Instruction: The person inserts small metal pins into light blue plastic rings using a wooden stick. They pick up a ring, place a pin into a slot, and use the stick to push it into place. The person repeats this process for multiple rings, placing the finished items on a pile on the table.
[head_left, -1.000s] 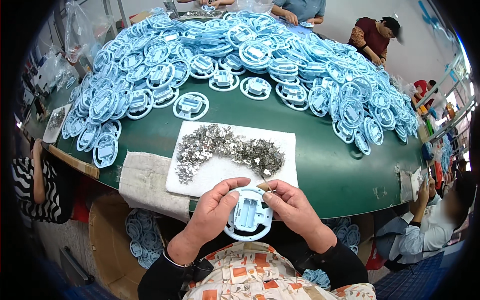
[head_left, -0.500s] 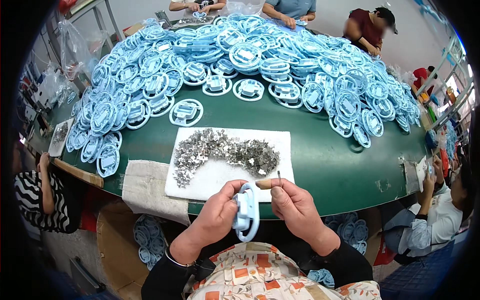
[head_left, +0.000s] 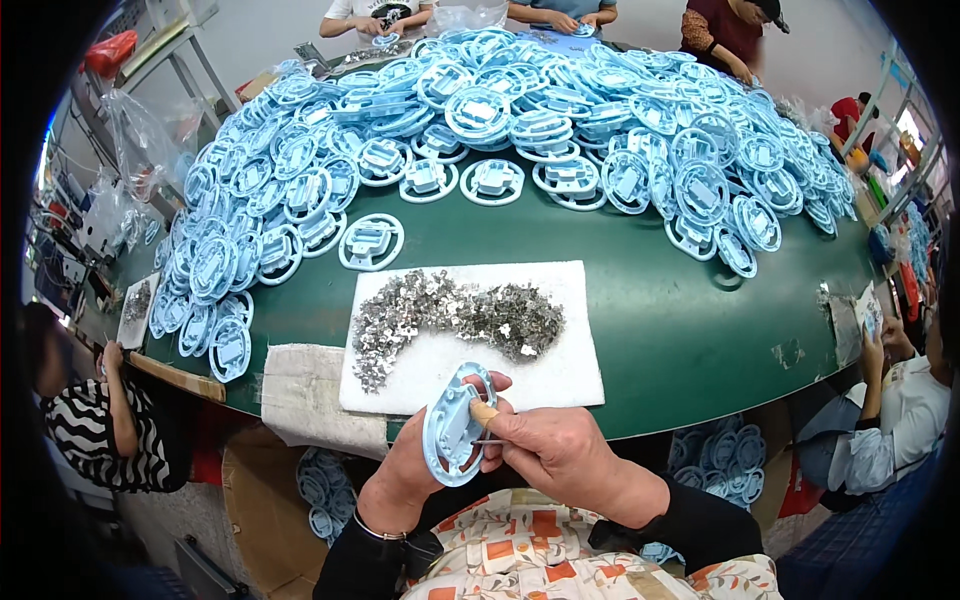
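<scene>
My left hand (head_left: pixel 405 478) holds a light blue round plastic part (head_left: pixel 453 424) tilted on edge, just in front of the green table's near edge. My right hand (head_left: pixel 555 450) presses against the part's face, a thin metal piece pinched in its fingers and a bandage on the thumb. Just beyond my hands lies a white sheet (head_left: pixel 570 370) carrying a heap of small silver metal clips (head_left: pixel 450 318).
A huge heap of the same blue round parts (head_left: pixel 520 130) covers the far half of the green table (head_left: pixel 660 330). A folded white cloth (head_left: pixel 305 385) lies left of the sheet. Other people sit at the left (head_left: pixel 110 420), right (head_left: pixel 890 400) and far side. Boxes of blue parts (head_left: pixel 325 490) stand under the table.
The blue part was held flat between both hands; my left hand has turned it up on edge, and my right hand has come against its face with a metal piece.
</scene>
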